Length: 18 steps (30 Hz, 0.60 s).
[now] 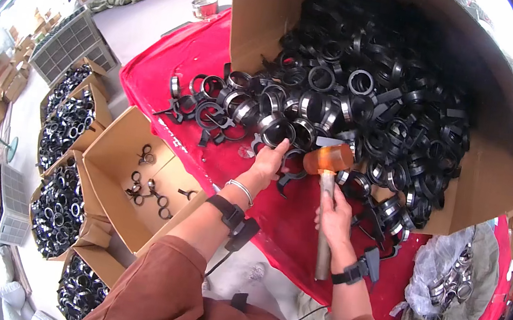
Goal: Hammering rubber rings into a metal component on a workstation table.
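My left hand (267, 164) is closed on a black ring-shaped part (277, 133) with a shiny metal band, at the front edge of a large pile. In my right hand (335, 219) is a mallet (328, 159), gripped by its wooden handle. The mallet's amber-orange head sits just right of the held ring, over the pile. Loose black rings (321, 78), several with metal bands and short arms, spill from a big tipped cardboard box (491, 171) onto a red cloth (180, 53). The finer shape of the held ring is partly hidden by my fingers.
An open cardboard box (116, 141) with a few black parts stands below the table's left edge. Further left, several boxes hold black rings (59, 208). At right lies a plastic-lined sack (430, 267) of metal bands. A tin (204, 7) stands beyond the cloth.
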Each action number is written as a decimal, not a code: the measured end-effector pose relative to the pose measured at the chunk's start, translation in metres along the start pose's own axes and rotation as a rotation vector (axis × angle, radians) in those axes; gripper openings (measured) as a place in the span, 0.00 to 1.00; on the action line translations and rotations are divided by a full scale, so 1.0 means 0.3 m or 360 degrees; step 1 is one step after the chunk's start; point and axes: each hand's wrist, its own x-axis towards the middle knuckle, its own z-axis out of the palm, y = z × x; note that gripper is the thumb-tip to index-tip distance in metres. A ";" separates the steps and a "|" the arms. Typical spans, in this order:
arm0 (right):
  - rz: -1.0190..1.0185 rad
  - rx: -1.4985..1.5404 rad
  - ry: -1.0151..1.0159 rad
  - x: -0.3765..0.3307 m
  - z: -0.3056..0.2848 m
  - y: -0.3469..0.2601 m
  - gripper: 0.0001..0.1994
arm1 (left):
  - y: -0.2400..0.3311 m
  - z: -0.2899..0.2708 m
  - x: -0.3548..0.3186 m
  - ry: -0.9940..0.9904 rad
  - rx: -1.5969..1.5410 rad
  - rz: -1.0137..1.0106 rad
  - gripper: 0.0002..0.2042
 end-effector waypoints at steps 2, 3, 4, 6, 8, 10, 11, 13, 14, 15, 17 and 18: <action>-0.0032 -0.0132 -0.0074 -0.090 -0.043 0.043 0.22 | -0.017 -0.041 -0.043 -0.0167 -0.0062 -0.0121 0.23; -0.0157 -0.0172 -0.0065 0.007 -0.125 0.024 0.22 | 0.081 0.025 0.030 -0.0183 -0.0118 -0.0004 0.23; -0.0459 -0.0419 0.0014 -0.068 -0.153 0.099 0.22 | 0.053 0.014 -0.005 -0.0165 -0.0104 -0.0072 0.23; -0.0928 -0.0693 0.0146 -0.242 -0.175 0.190 0.22 | 0.009 -0.023 -0.101 -0.0149 -0.0038 -0.0132 0.22; -0.0977 -0.0798 0.0164 -0.343 -0.217 0.249 0.23 | 0.004 -0.033 -0.164 -0.0106 0.0089 -0.0023 0.26; -0.0872 -0.1075 0.0209 -0.391 -0.251 0.295 0.23 | -0.003 -0.039 -0.175 0.0077 0.0363 -0.0010 0.25; -0.0860 -0.1260 0.0237 -0.399 -0.266 0.309 0.23 | -0.001 -0.044 -0.189 0.0112 0.0499 0.0014 0.24; -0.0972 -0.1408 0.0303 -0.372 -0.301 0.345 0.23 | -0.014 -0.070 -0.218 0.0122 0.1259 0.0485 0.24; -0.1138 -0.1550 0.0317 -0.349 -0.317 0.362 0.22 | -0.055 -0.051 -0.255 0.0254 0.1373 0.0882 0.23; -0.1105 -0.1554 0.0343 -0.340 -0.322 0.372 0.22 | -0.096 -0.042 -0.279 0.0144 0.1440 0.0921 0.23; -0.1029 -0.1577 0.0518 -0.312 -0.307 0.377 0.20 | -0.079 0.033 -0.369 -0.0310 0.1866 0.0861 0.23; -0.0956 -0.1613 0.0598 -0.290 -0.292 0.373 0.20 | -0.098 0.066 -0.368 -0.0313 0.1861 0.1001 0.22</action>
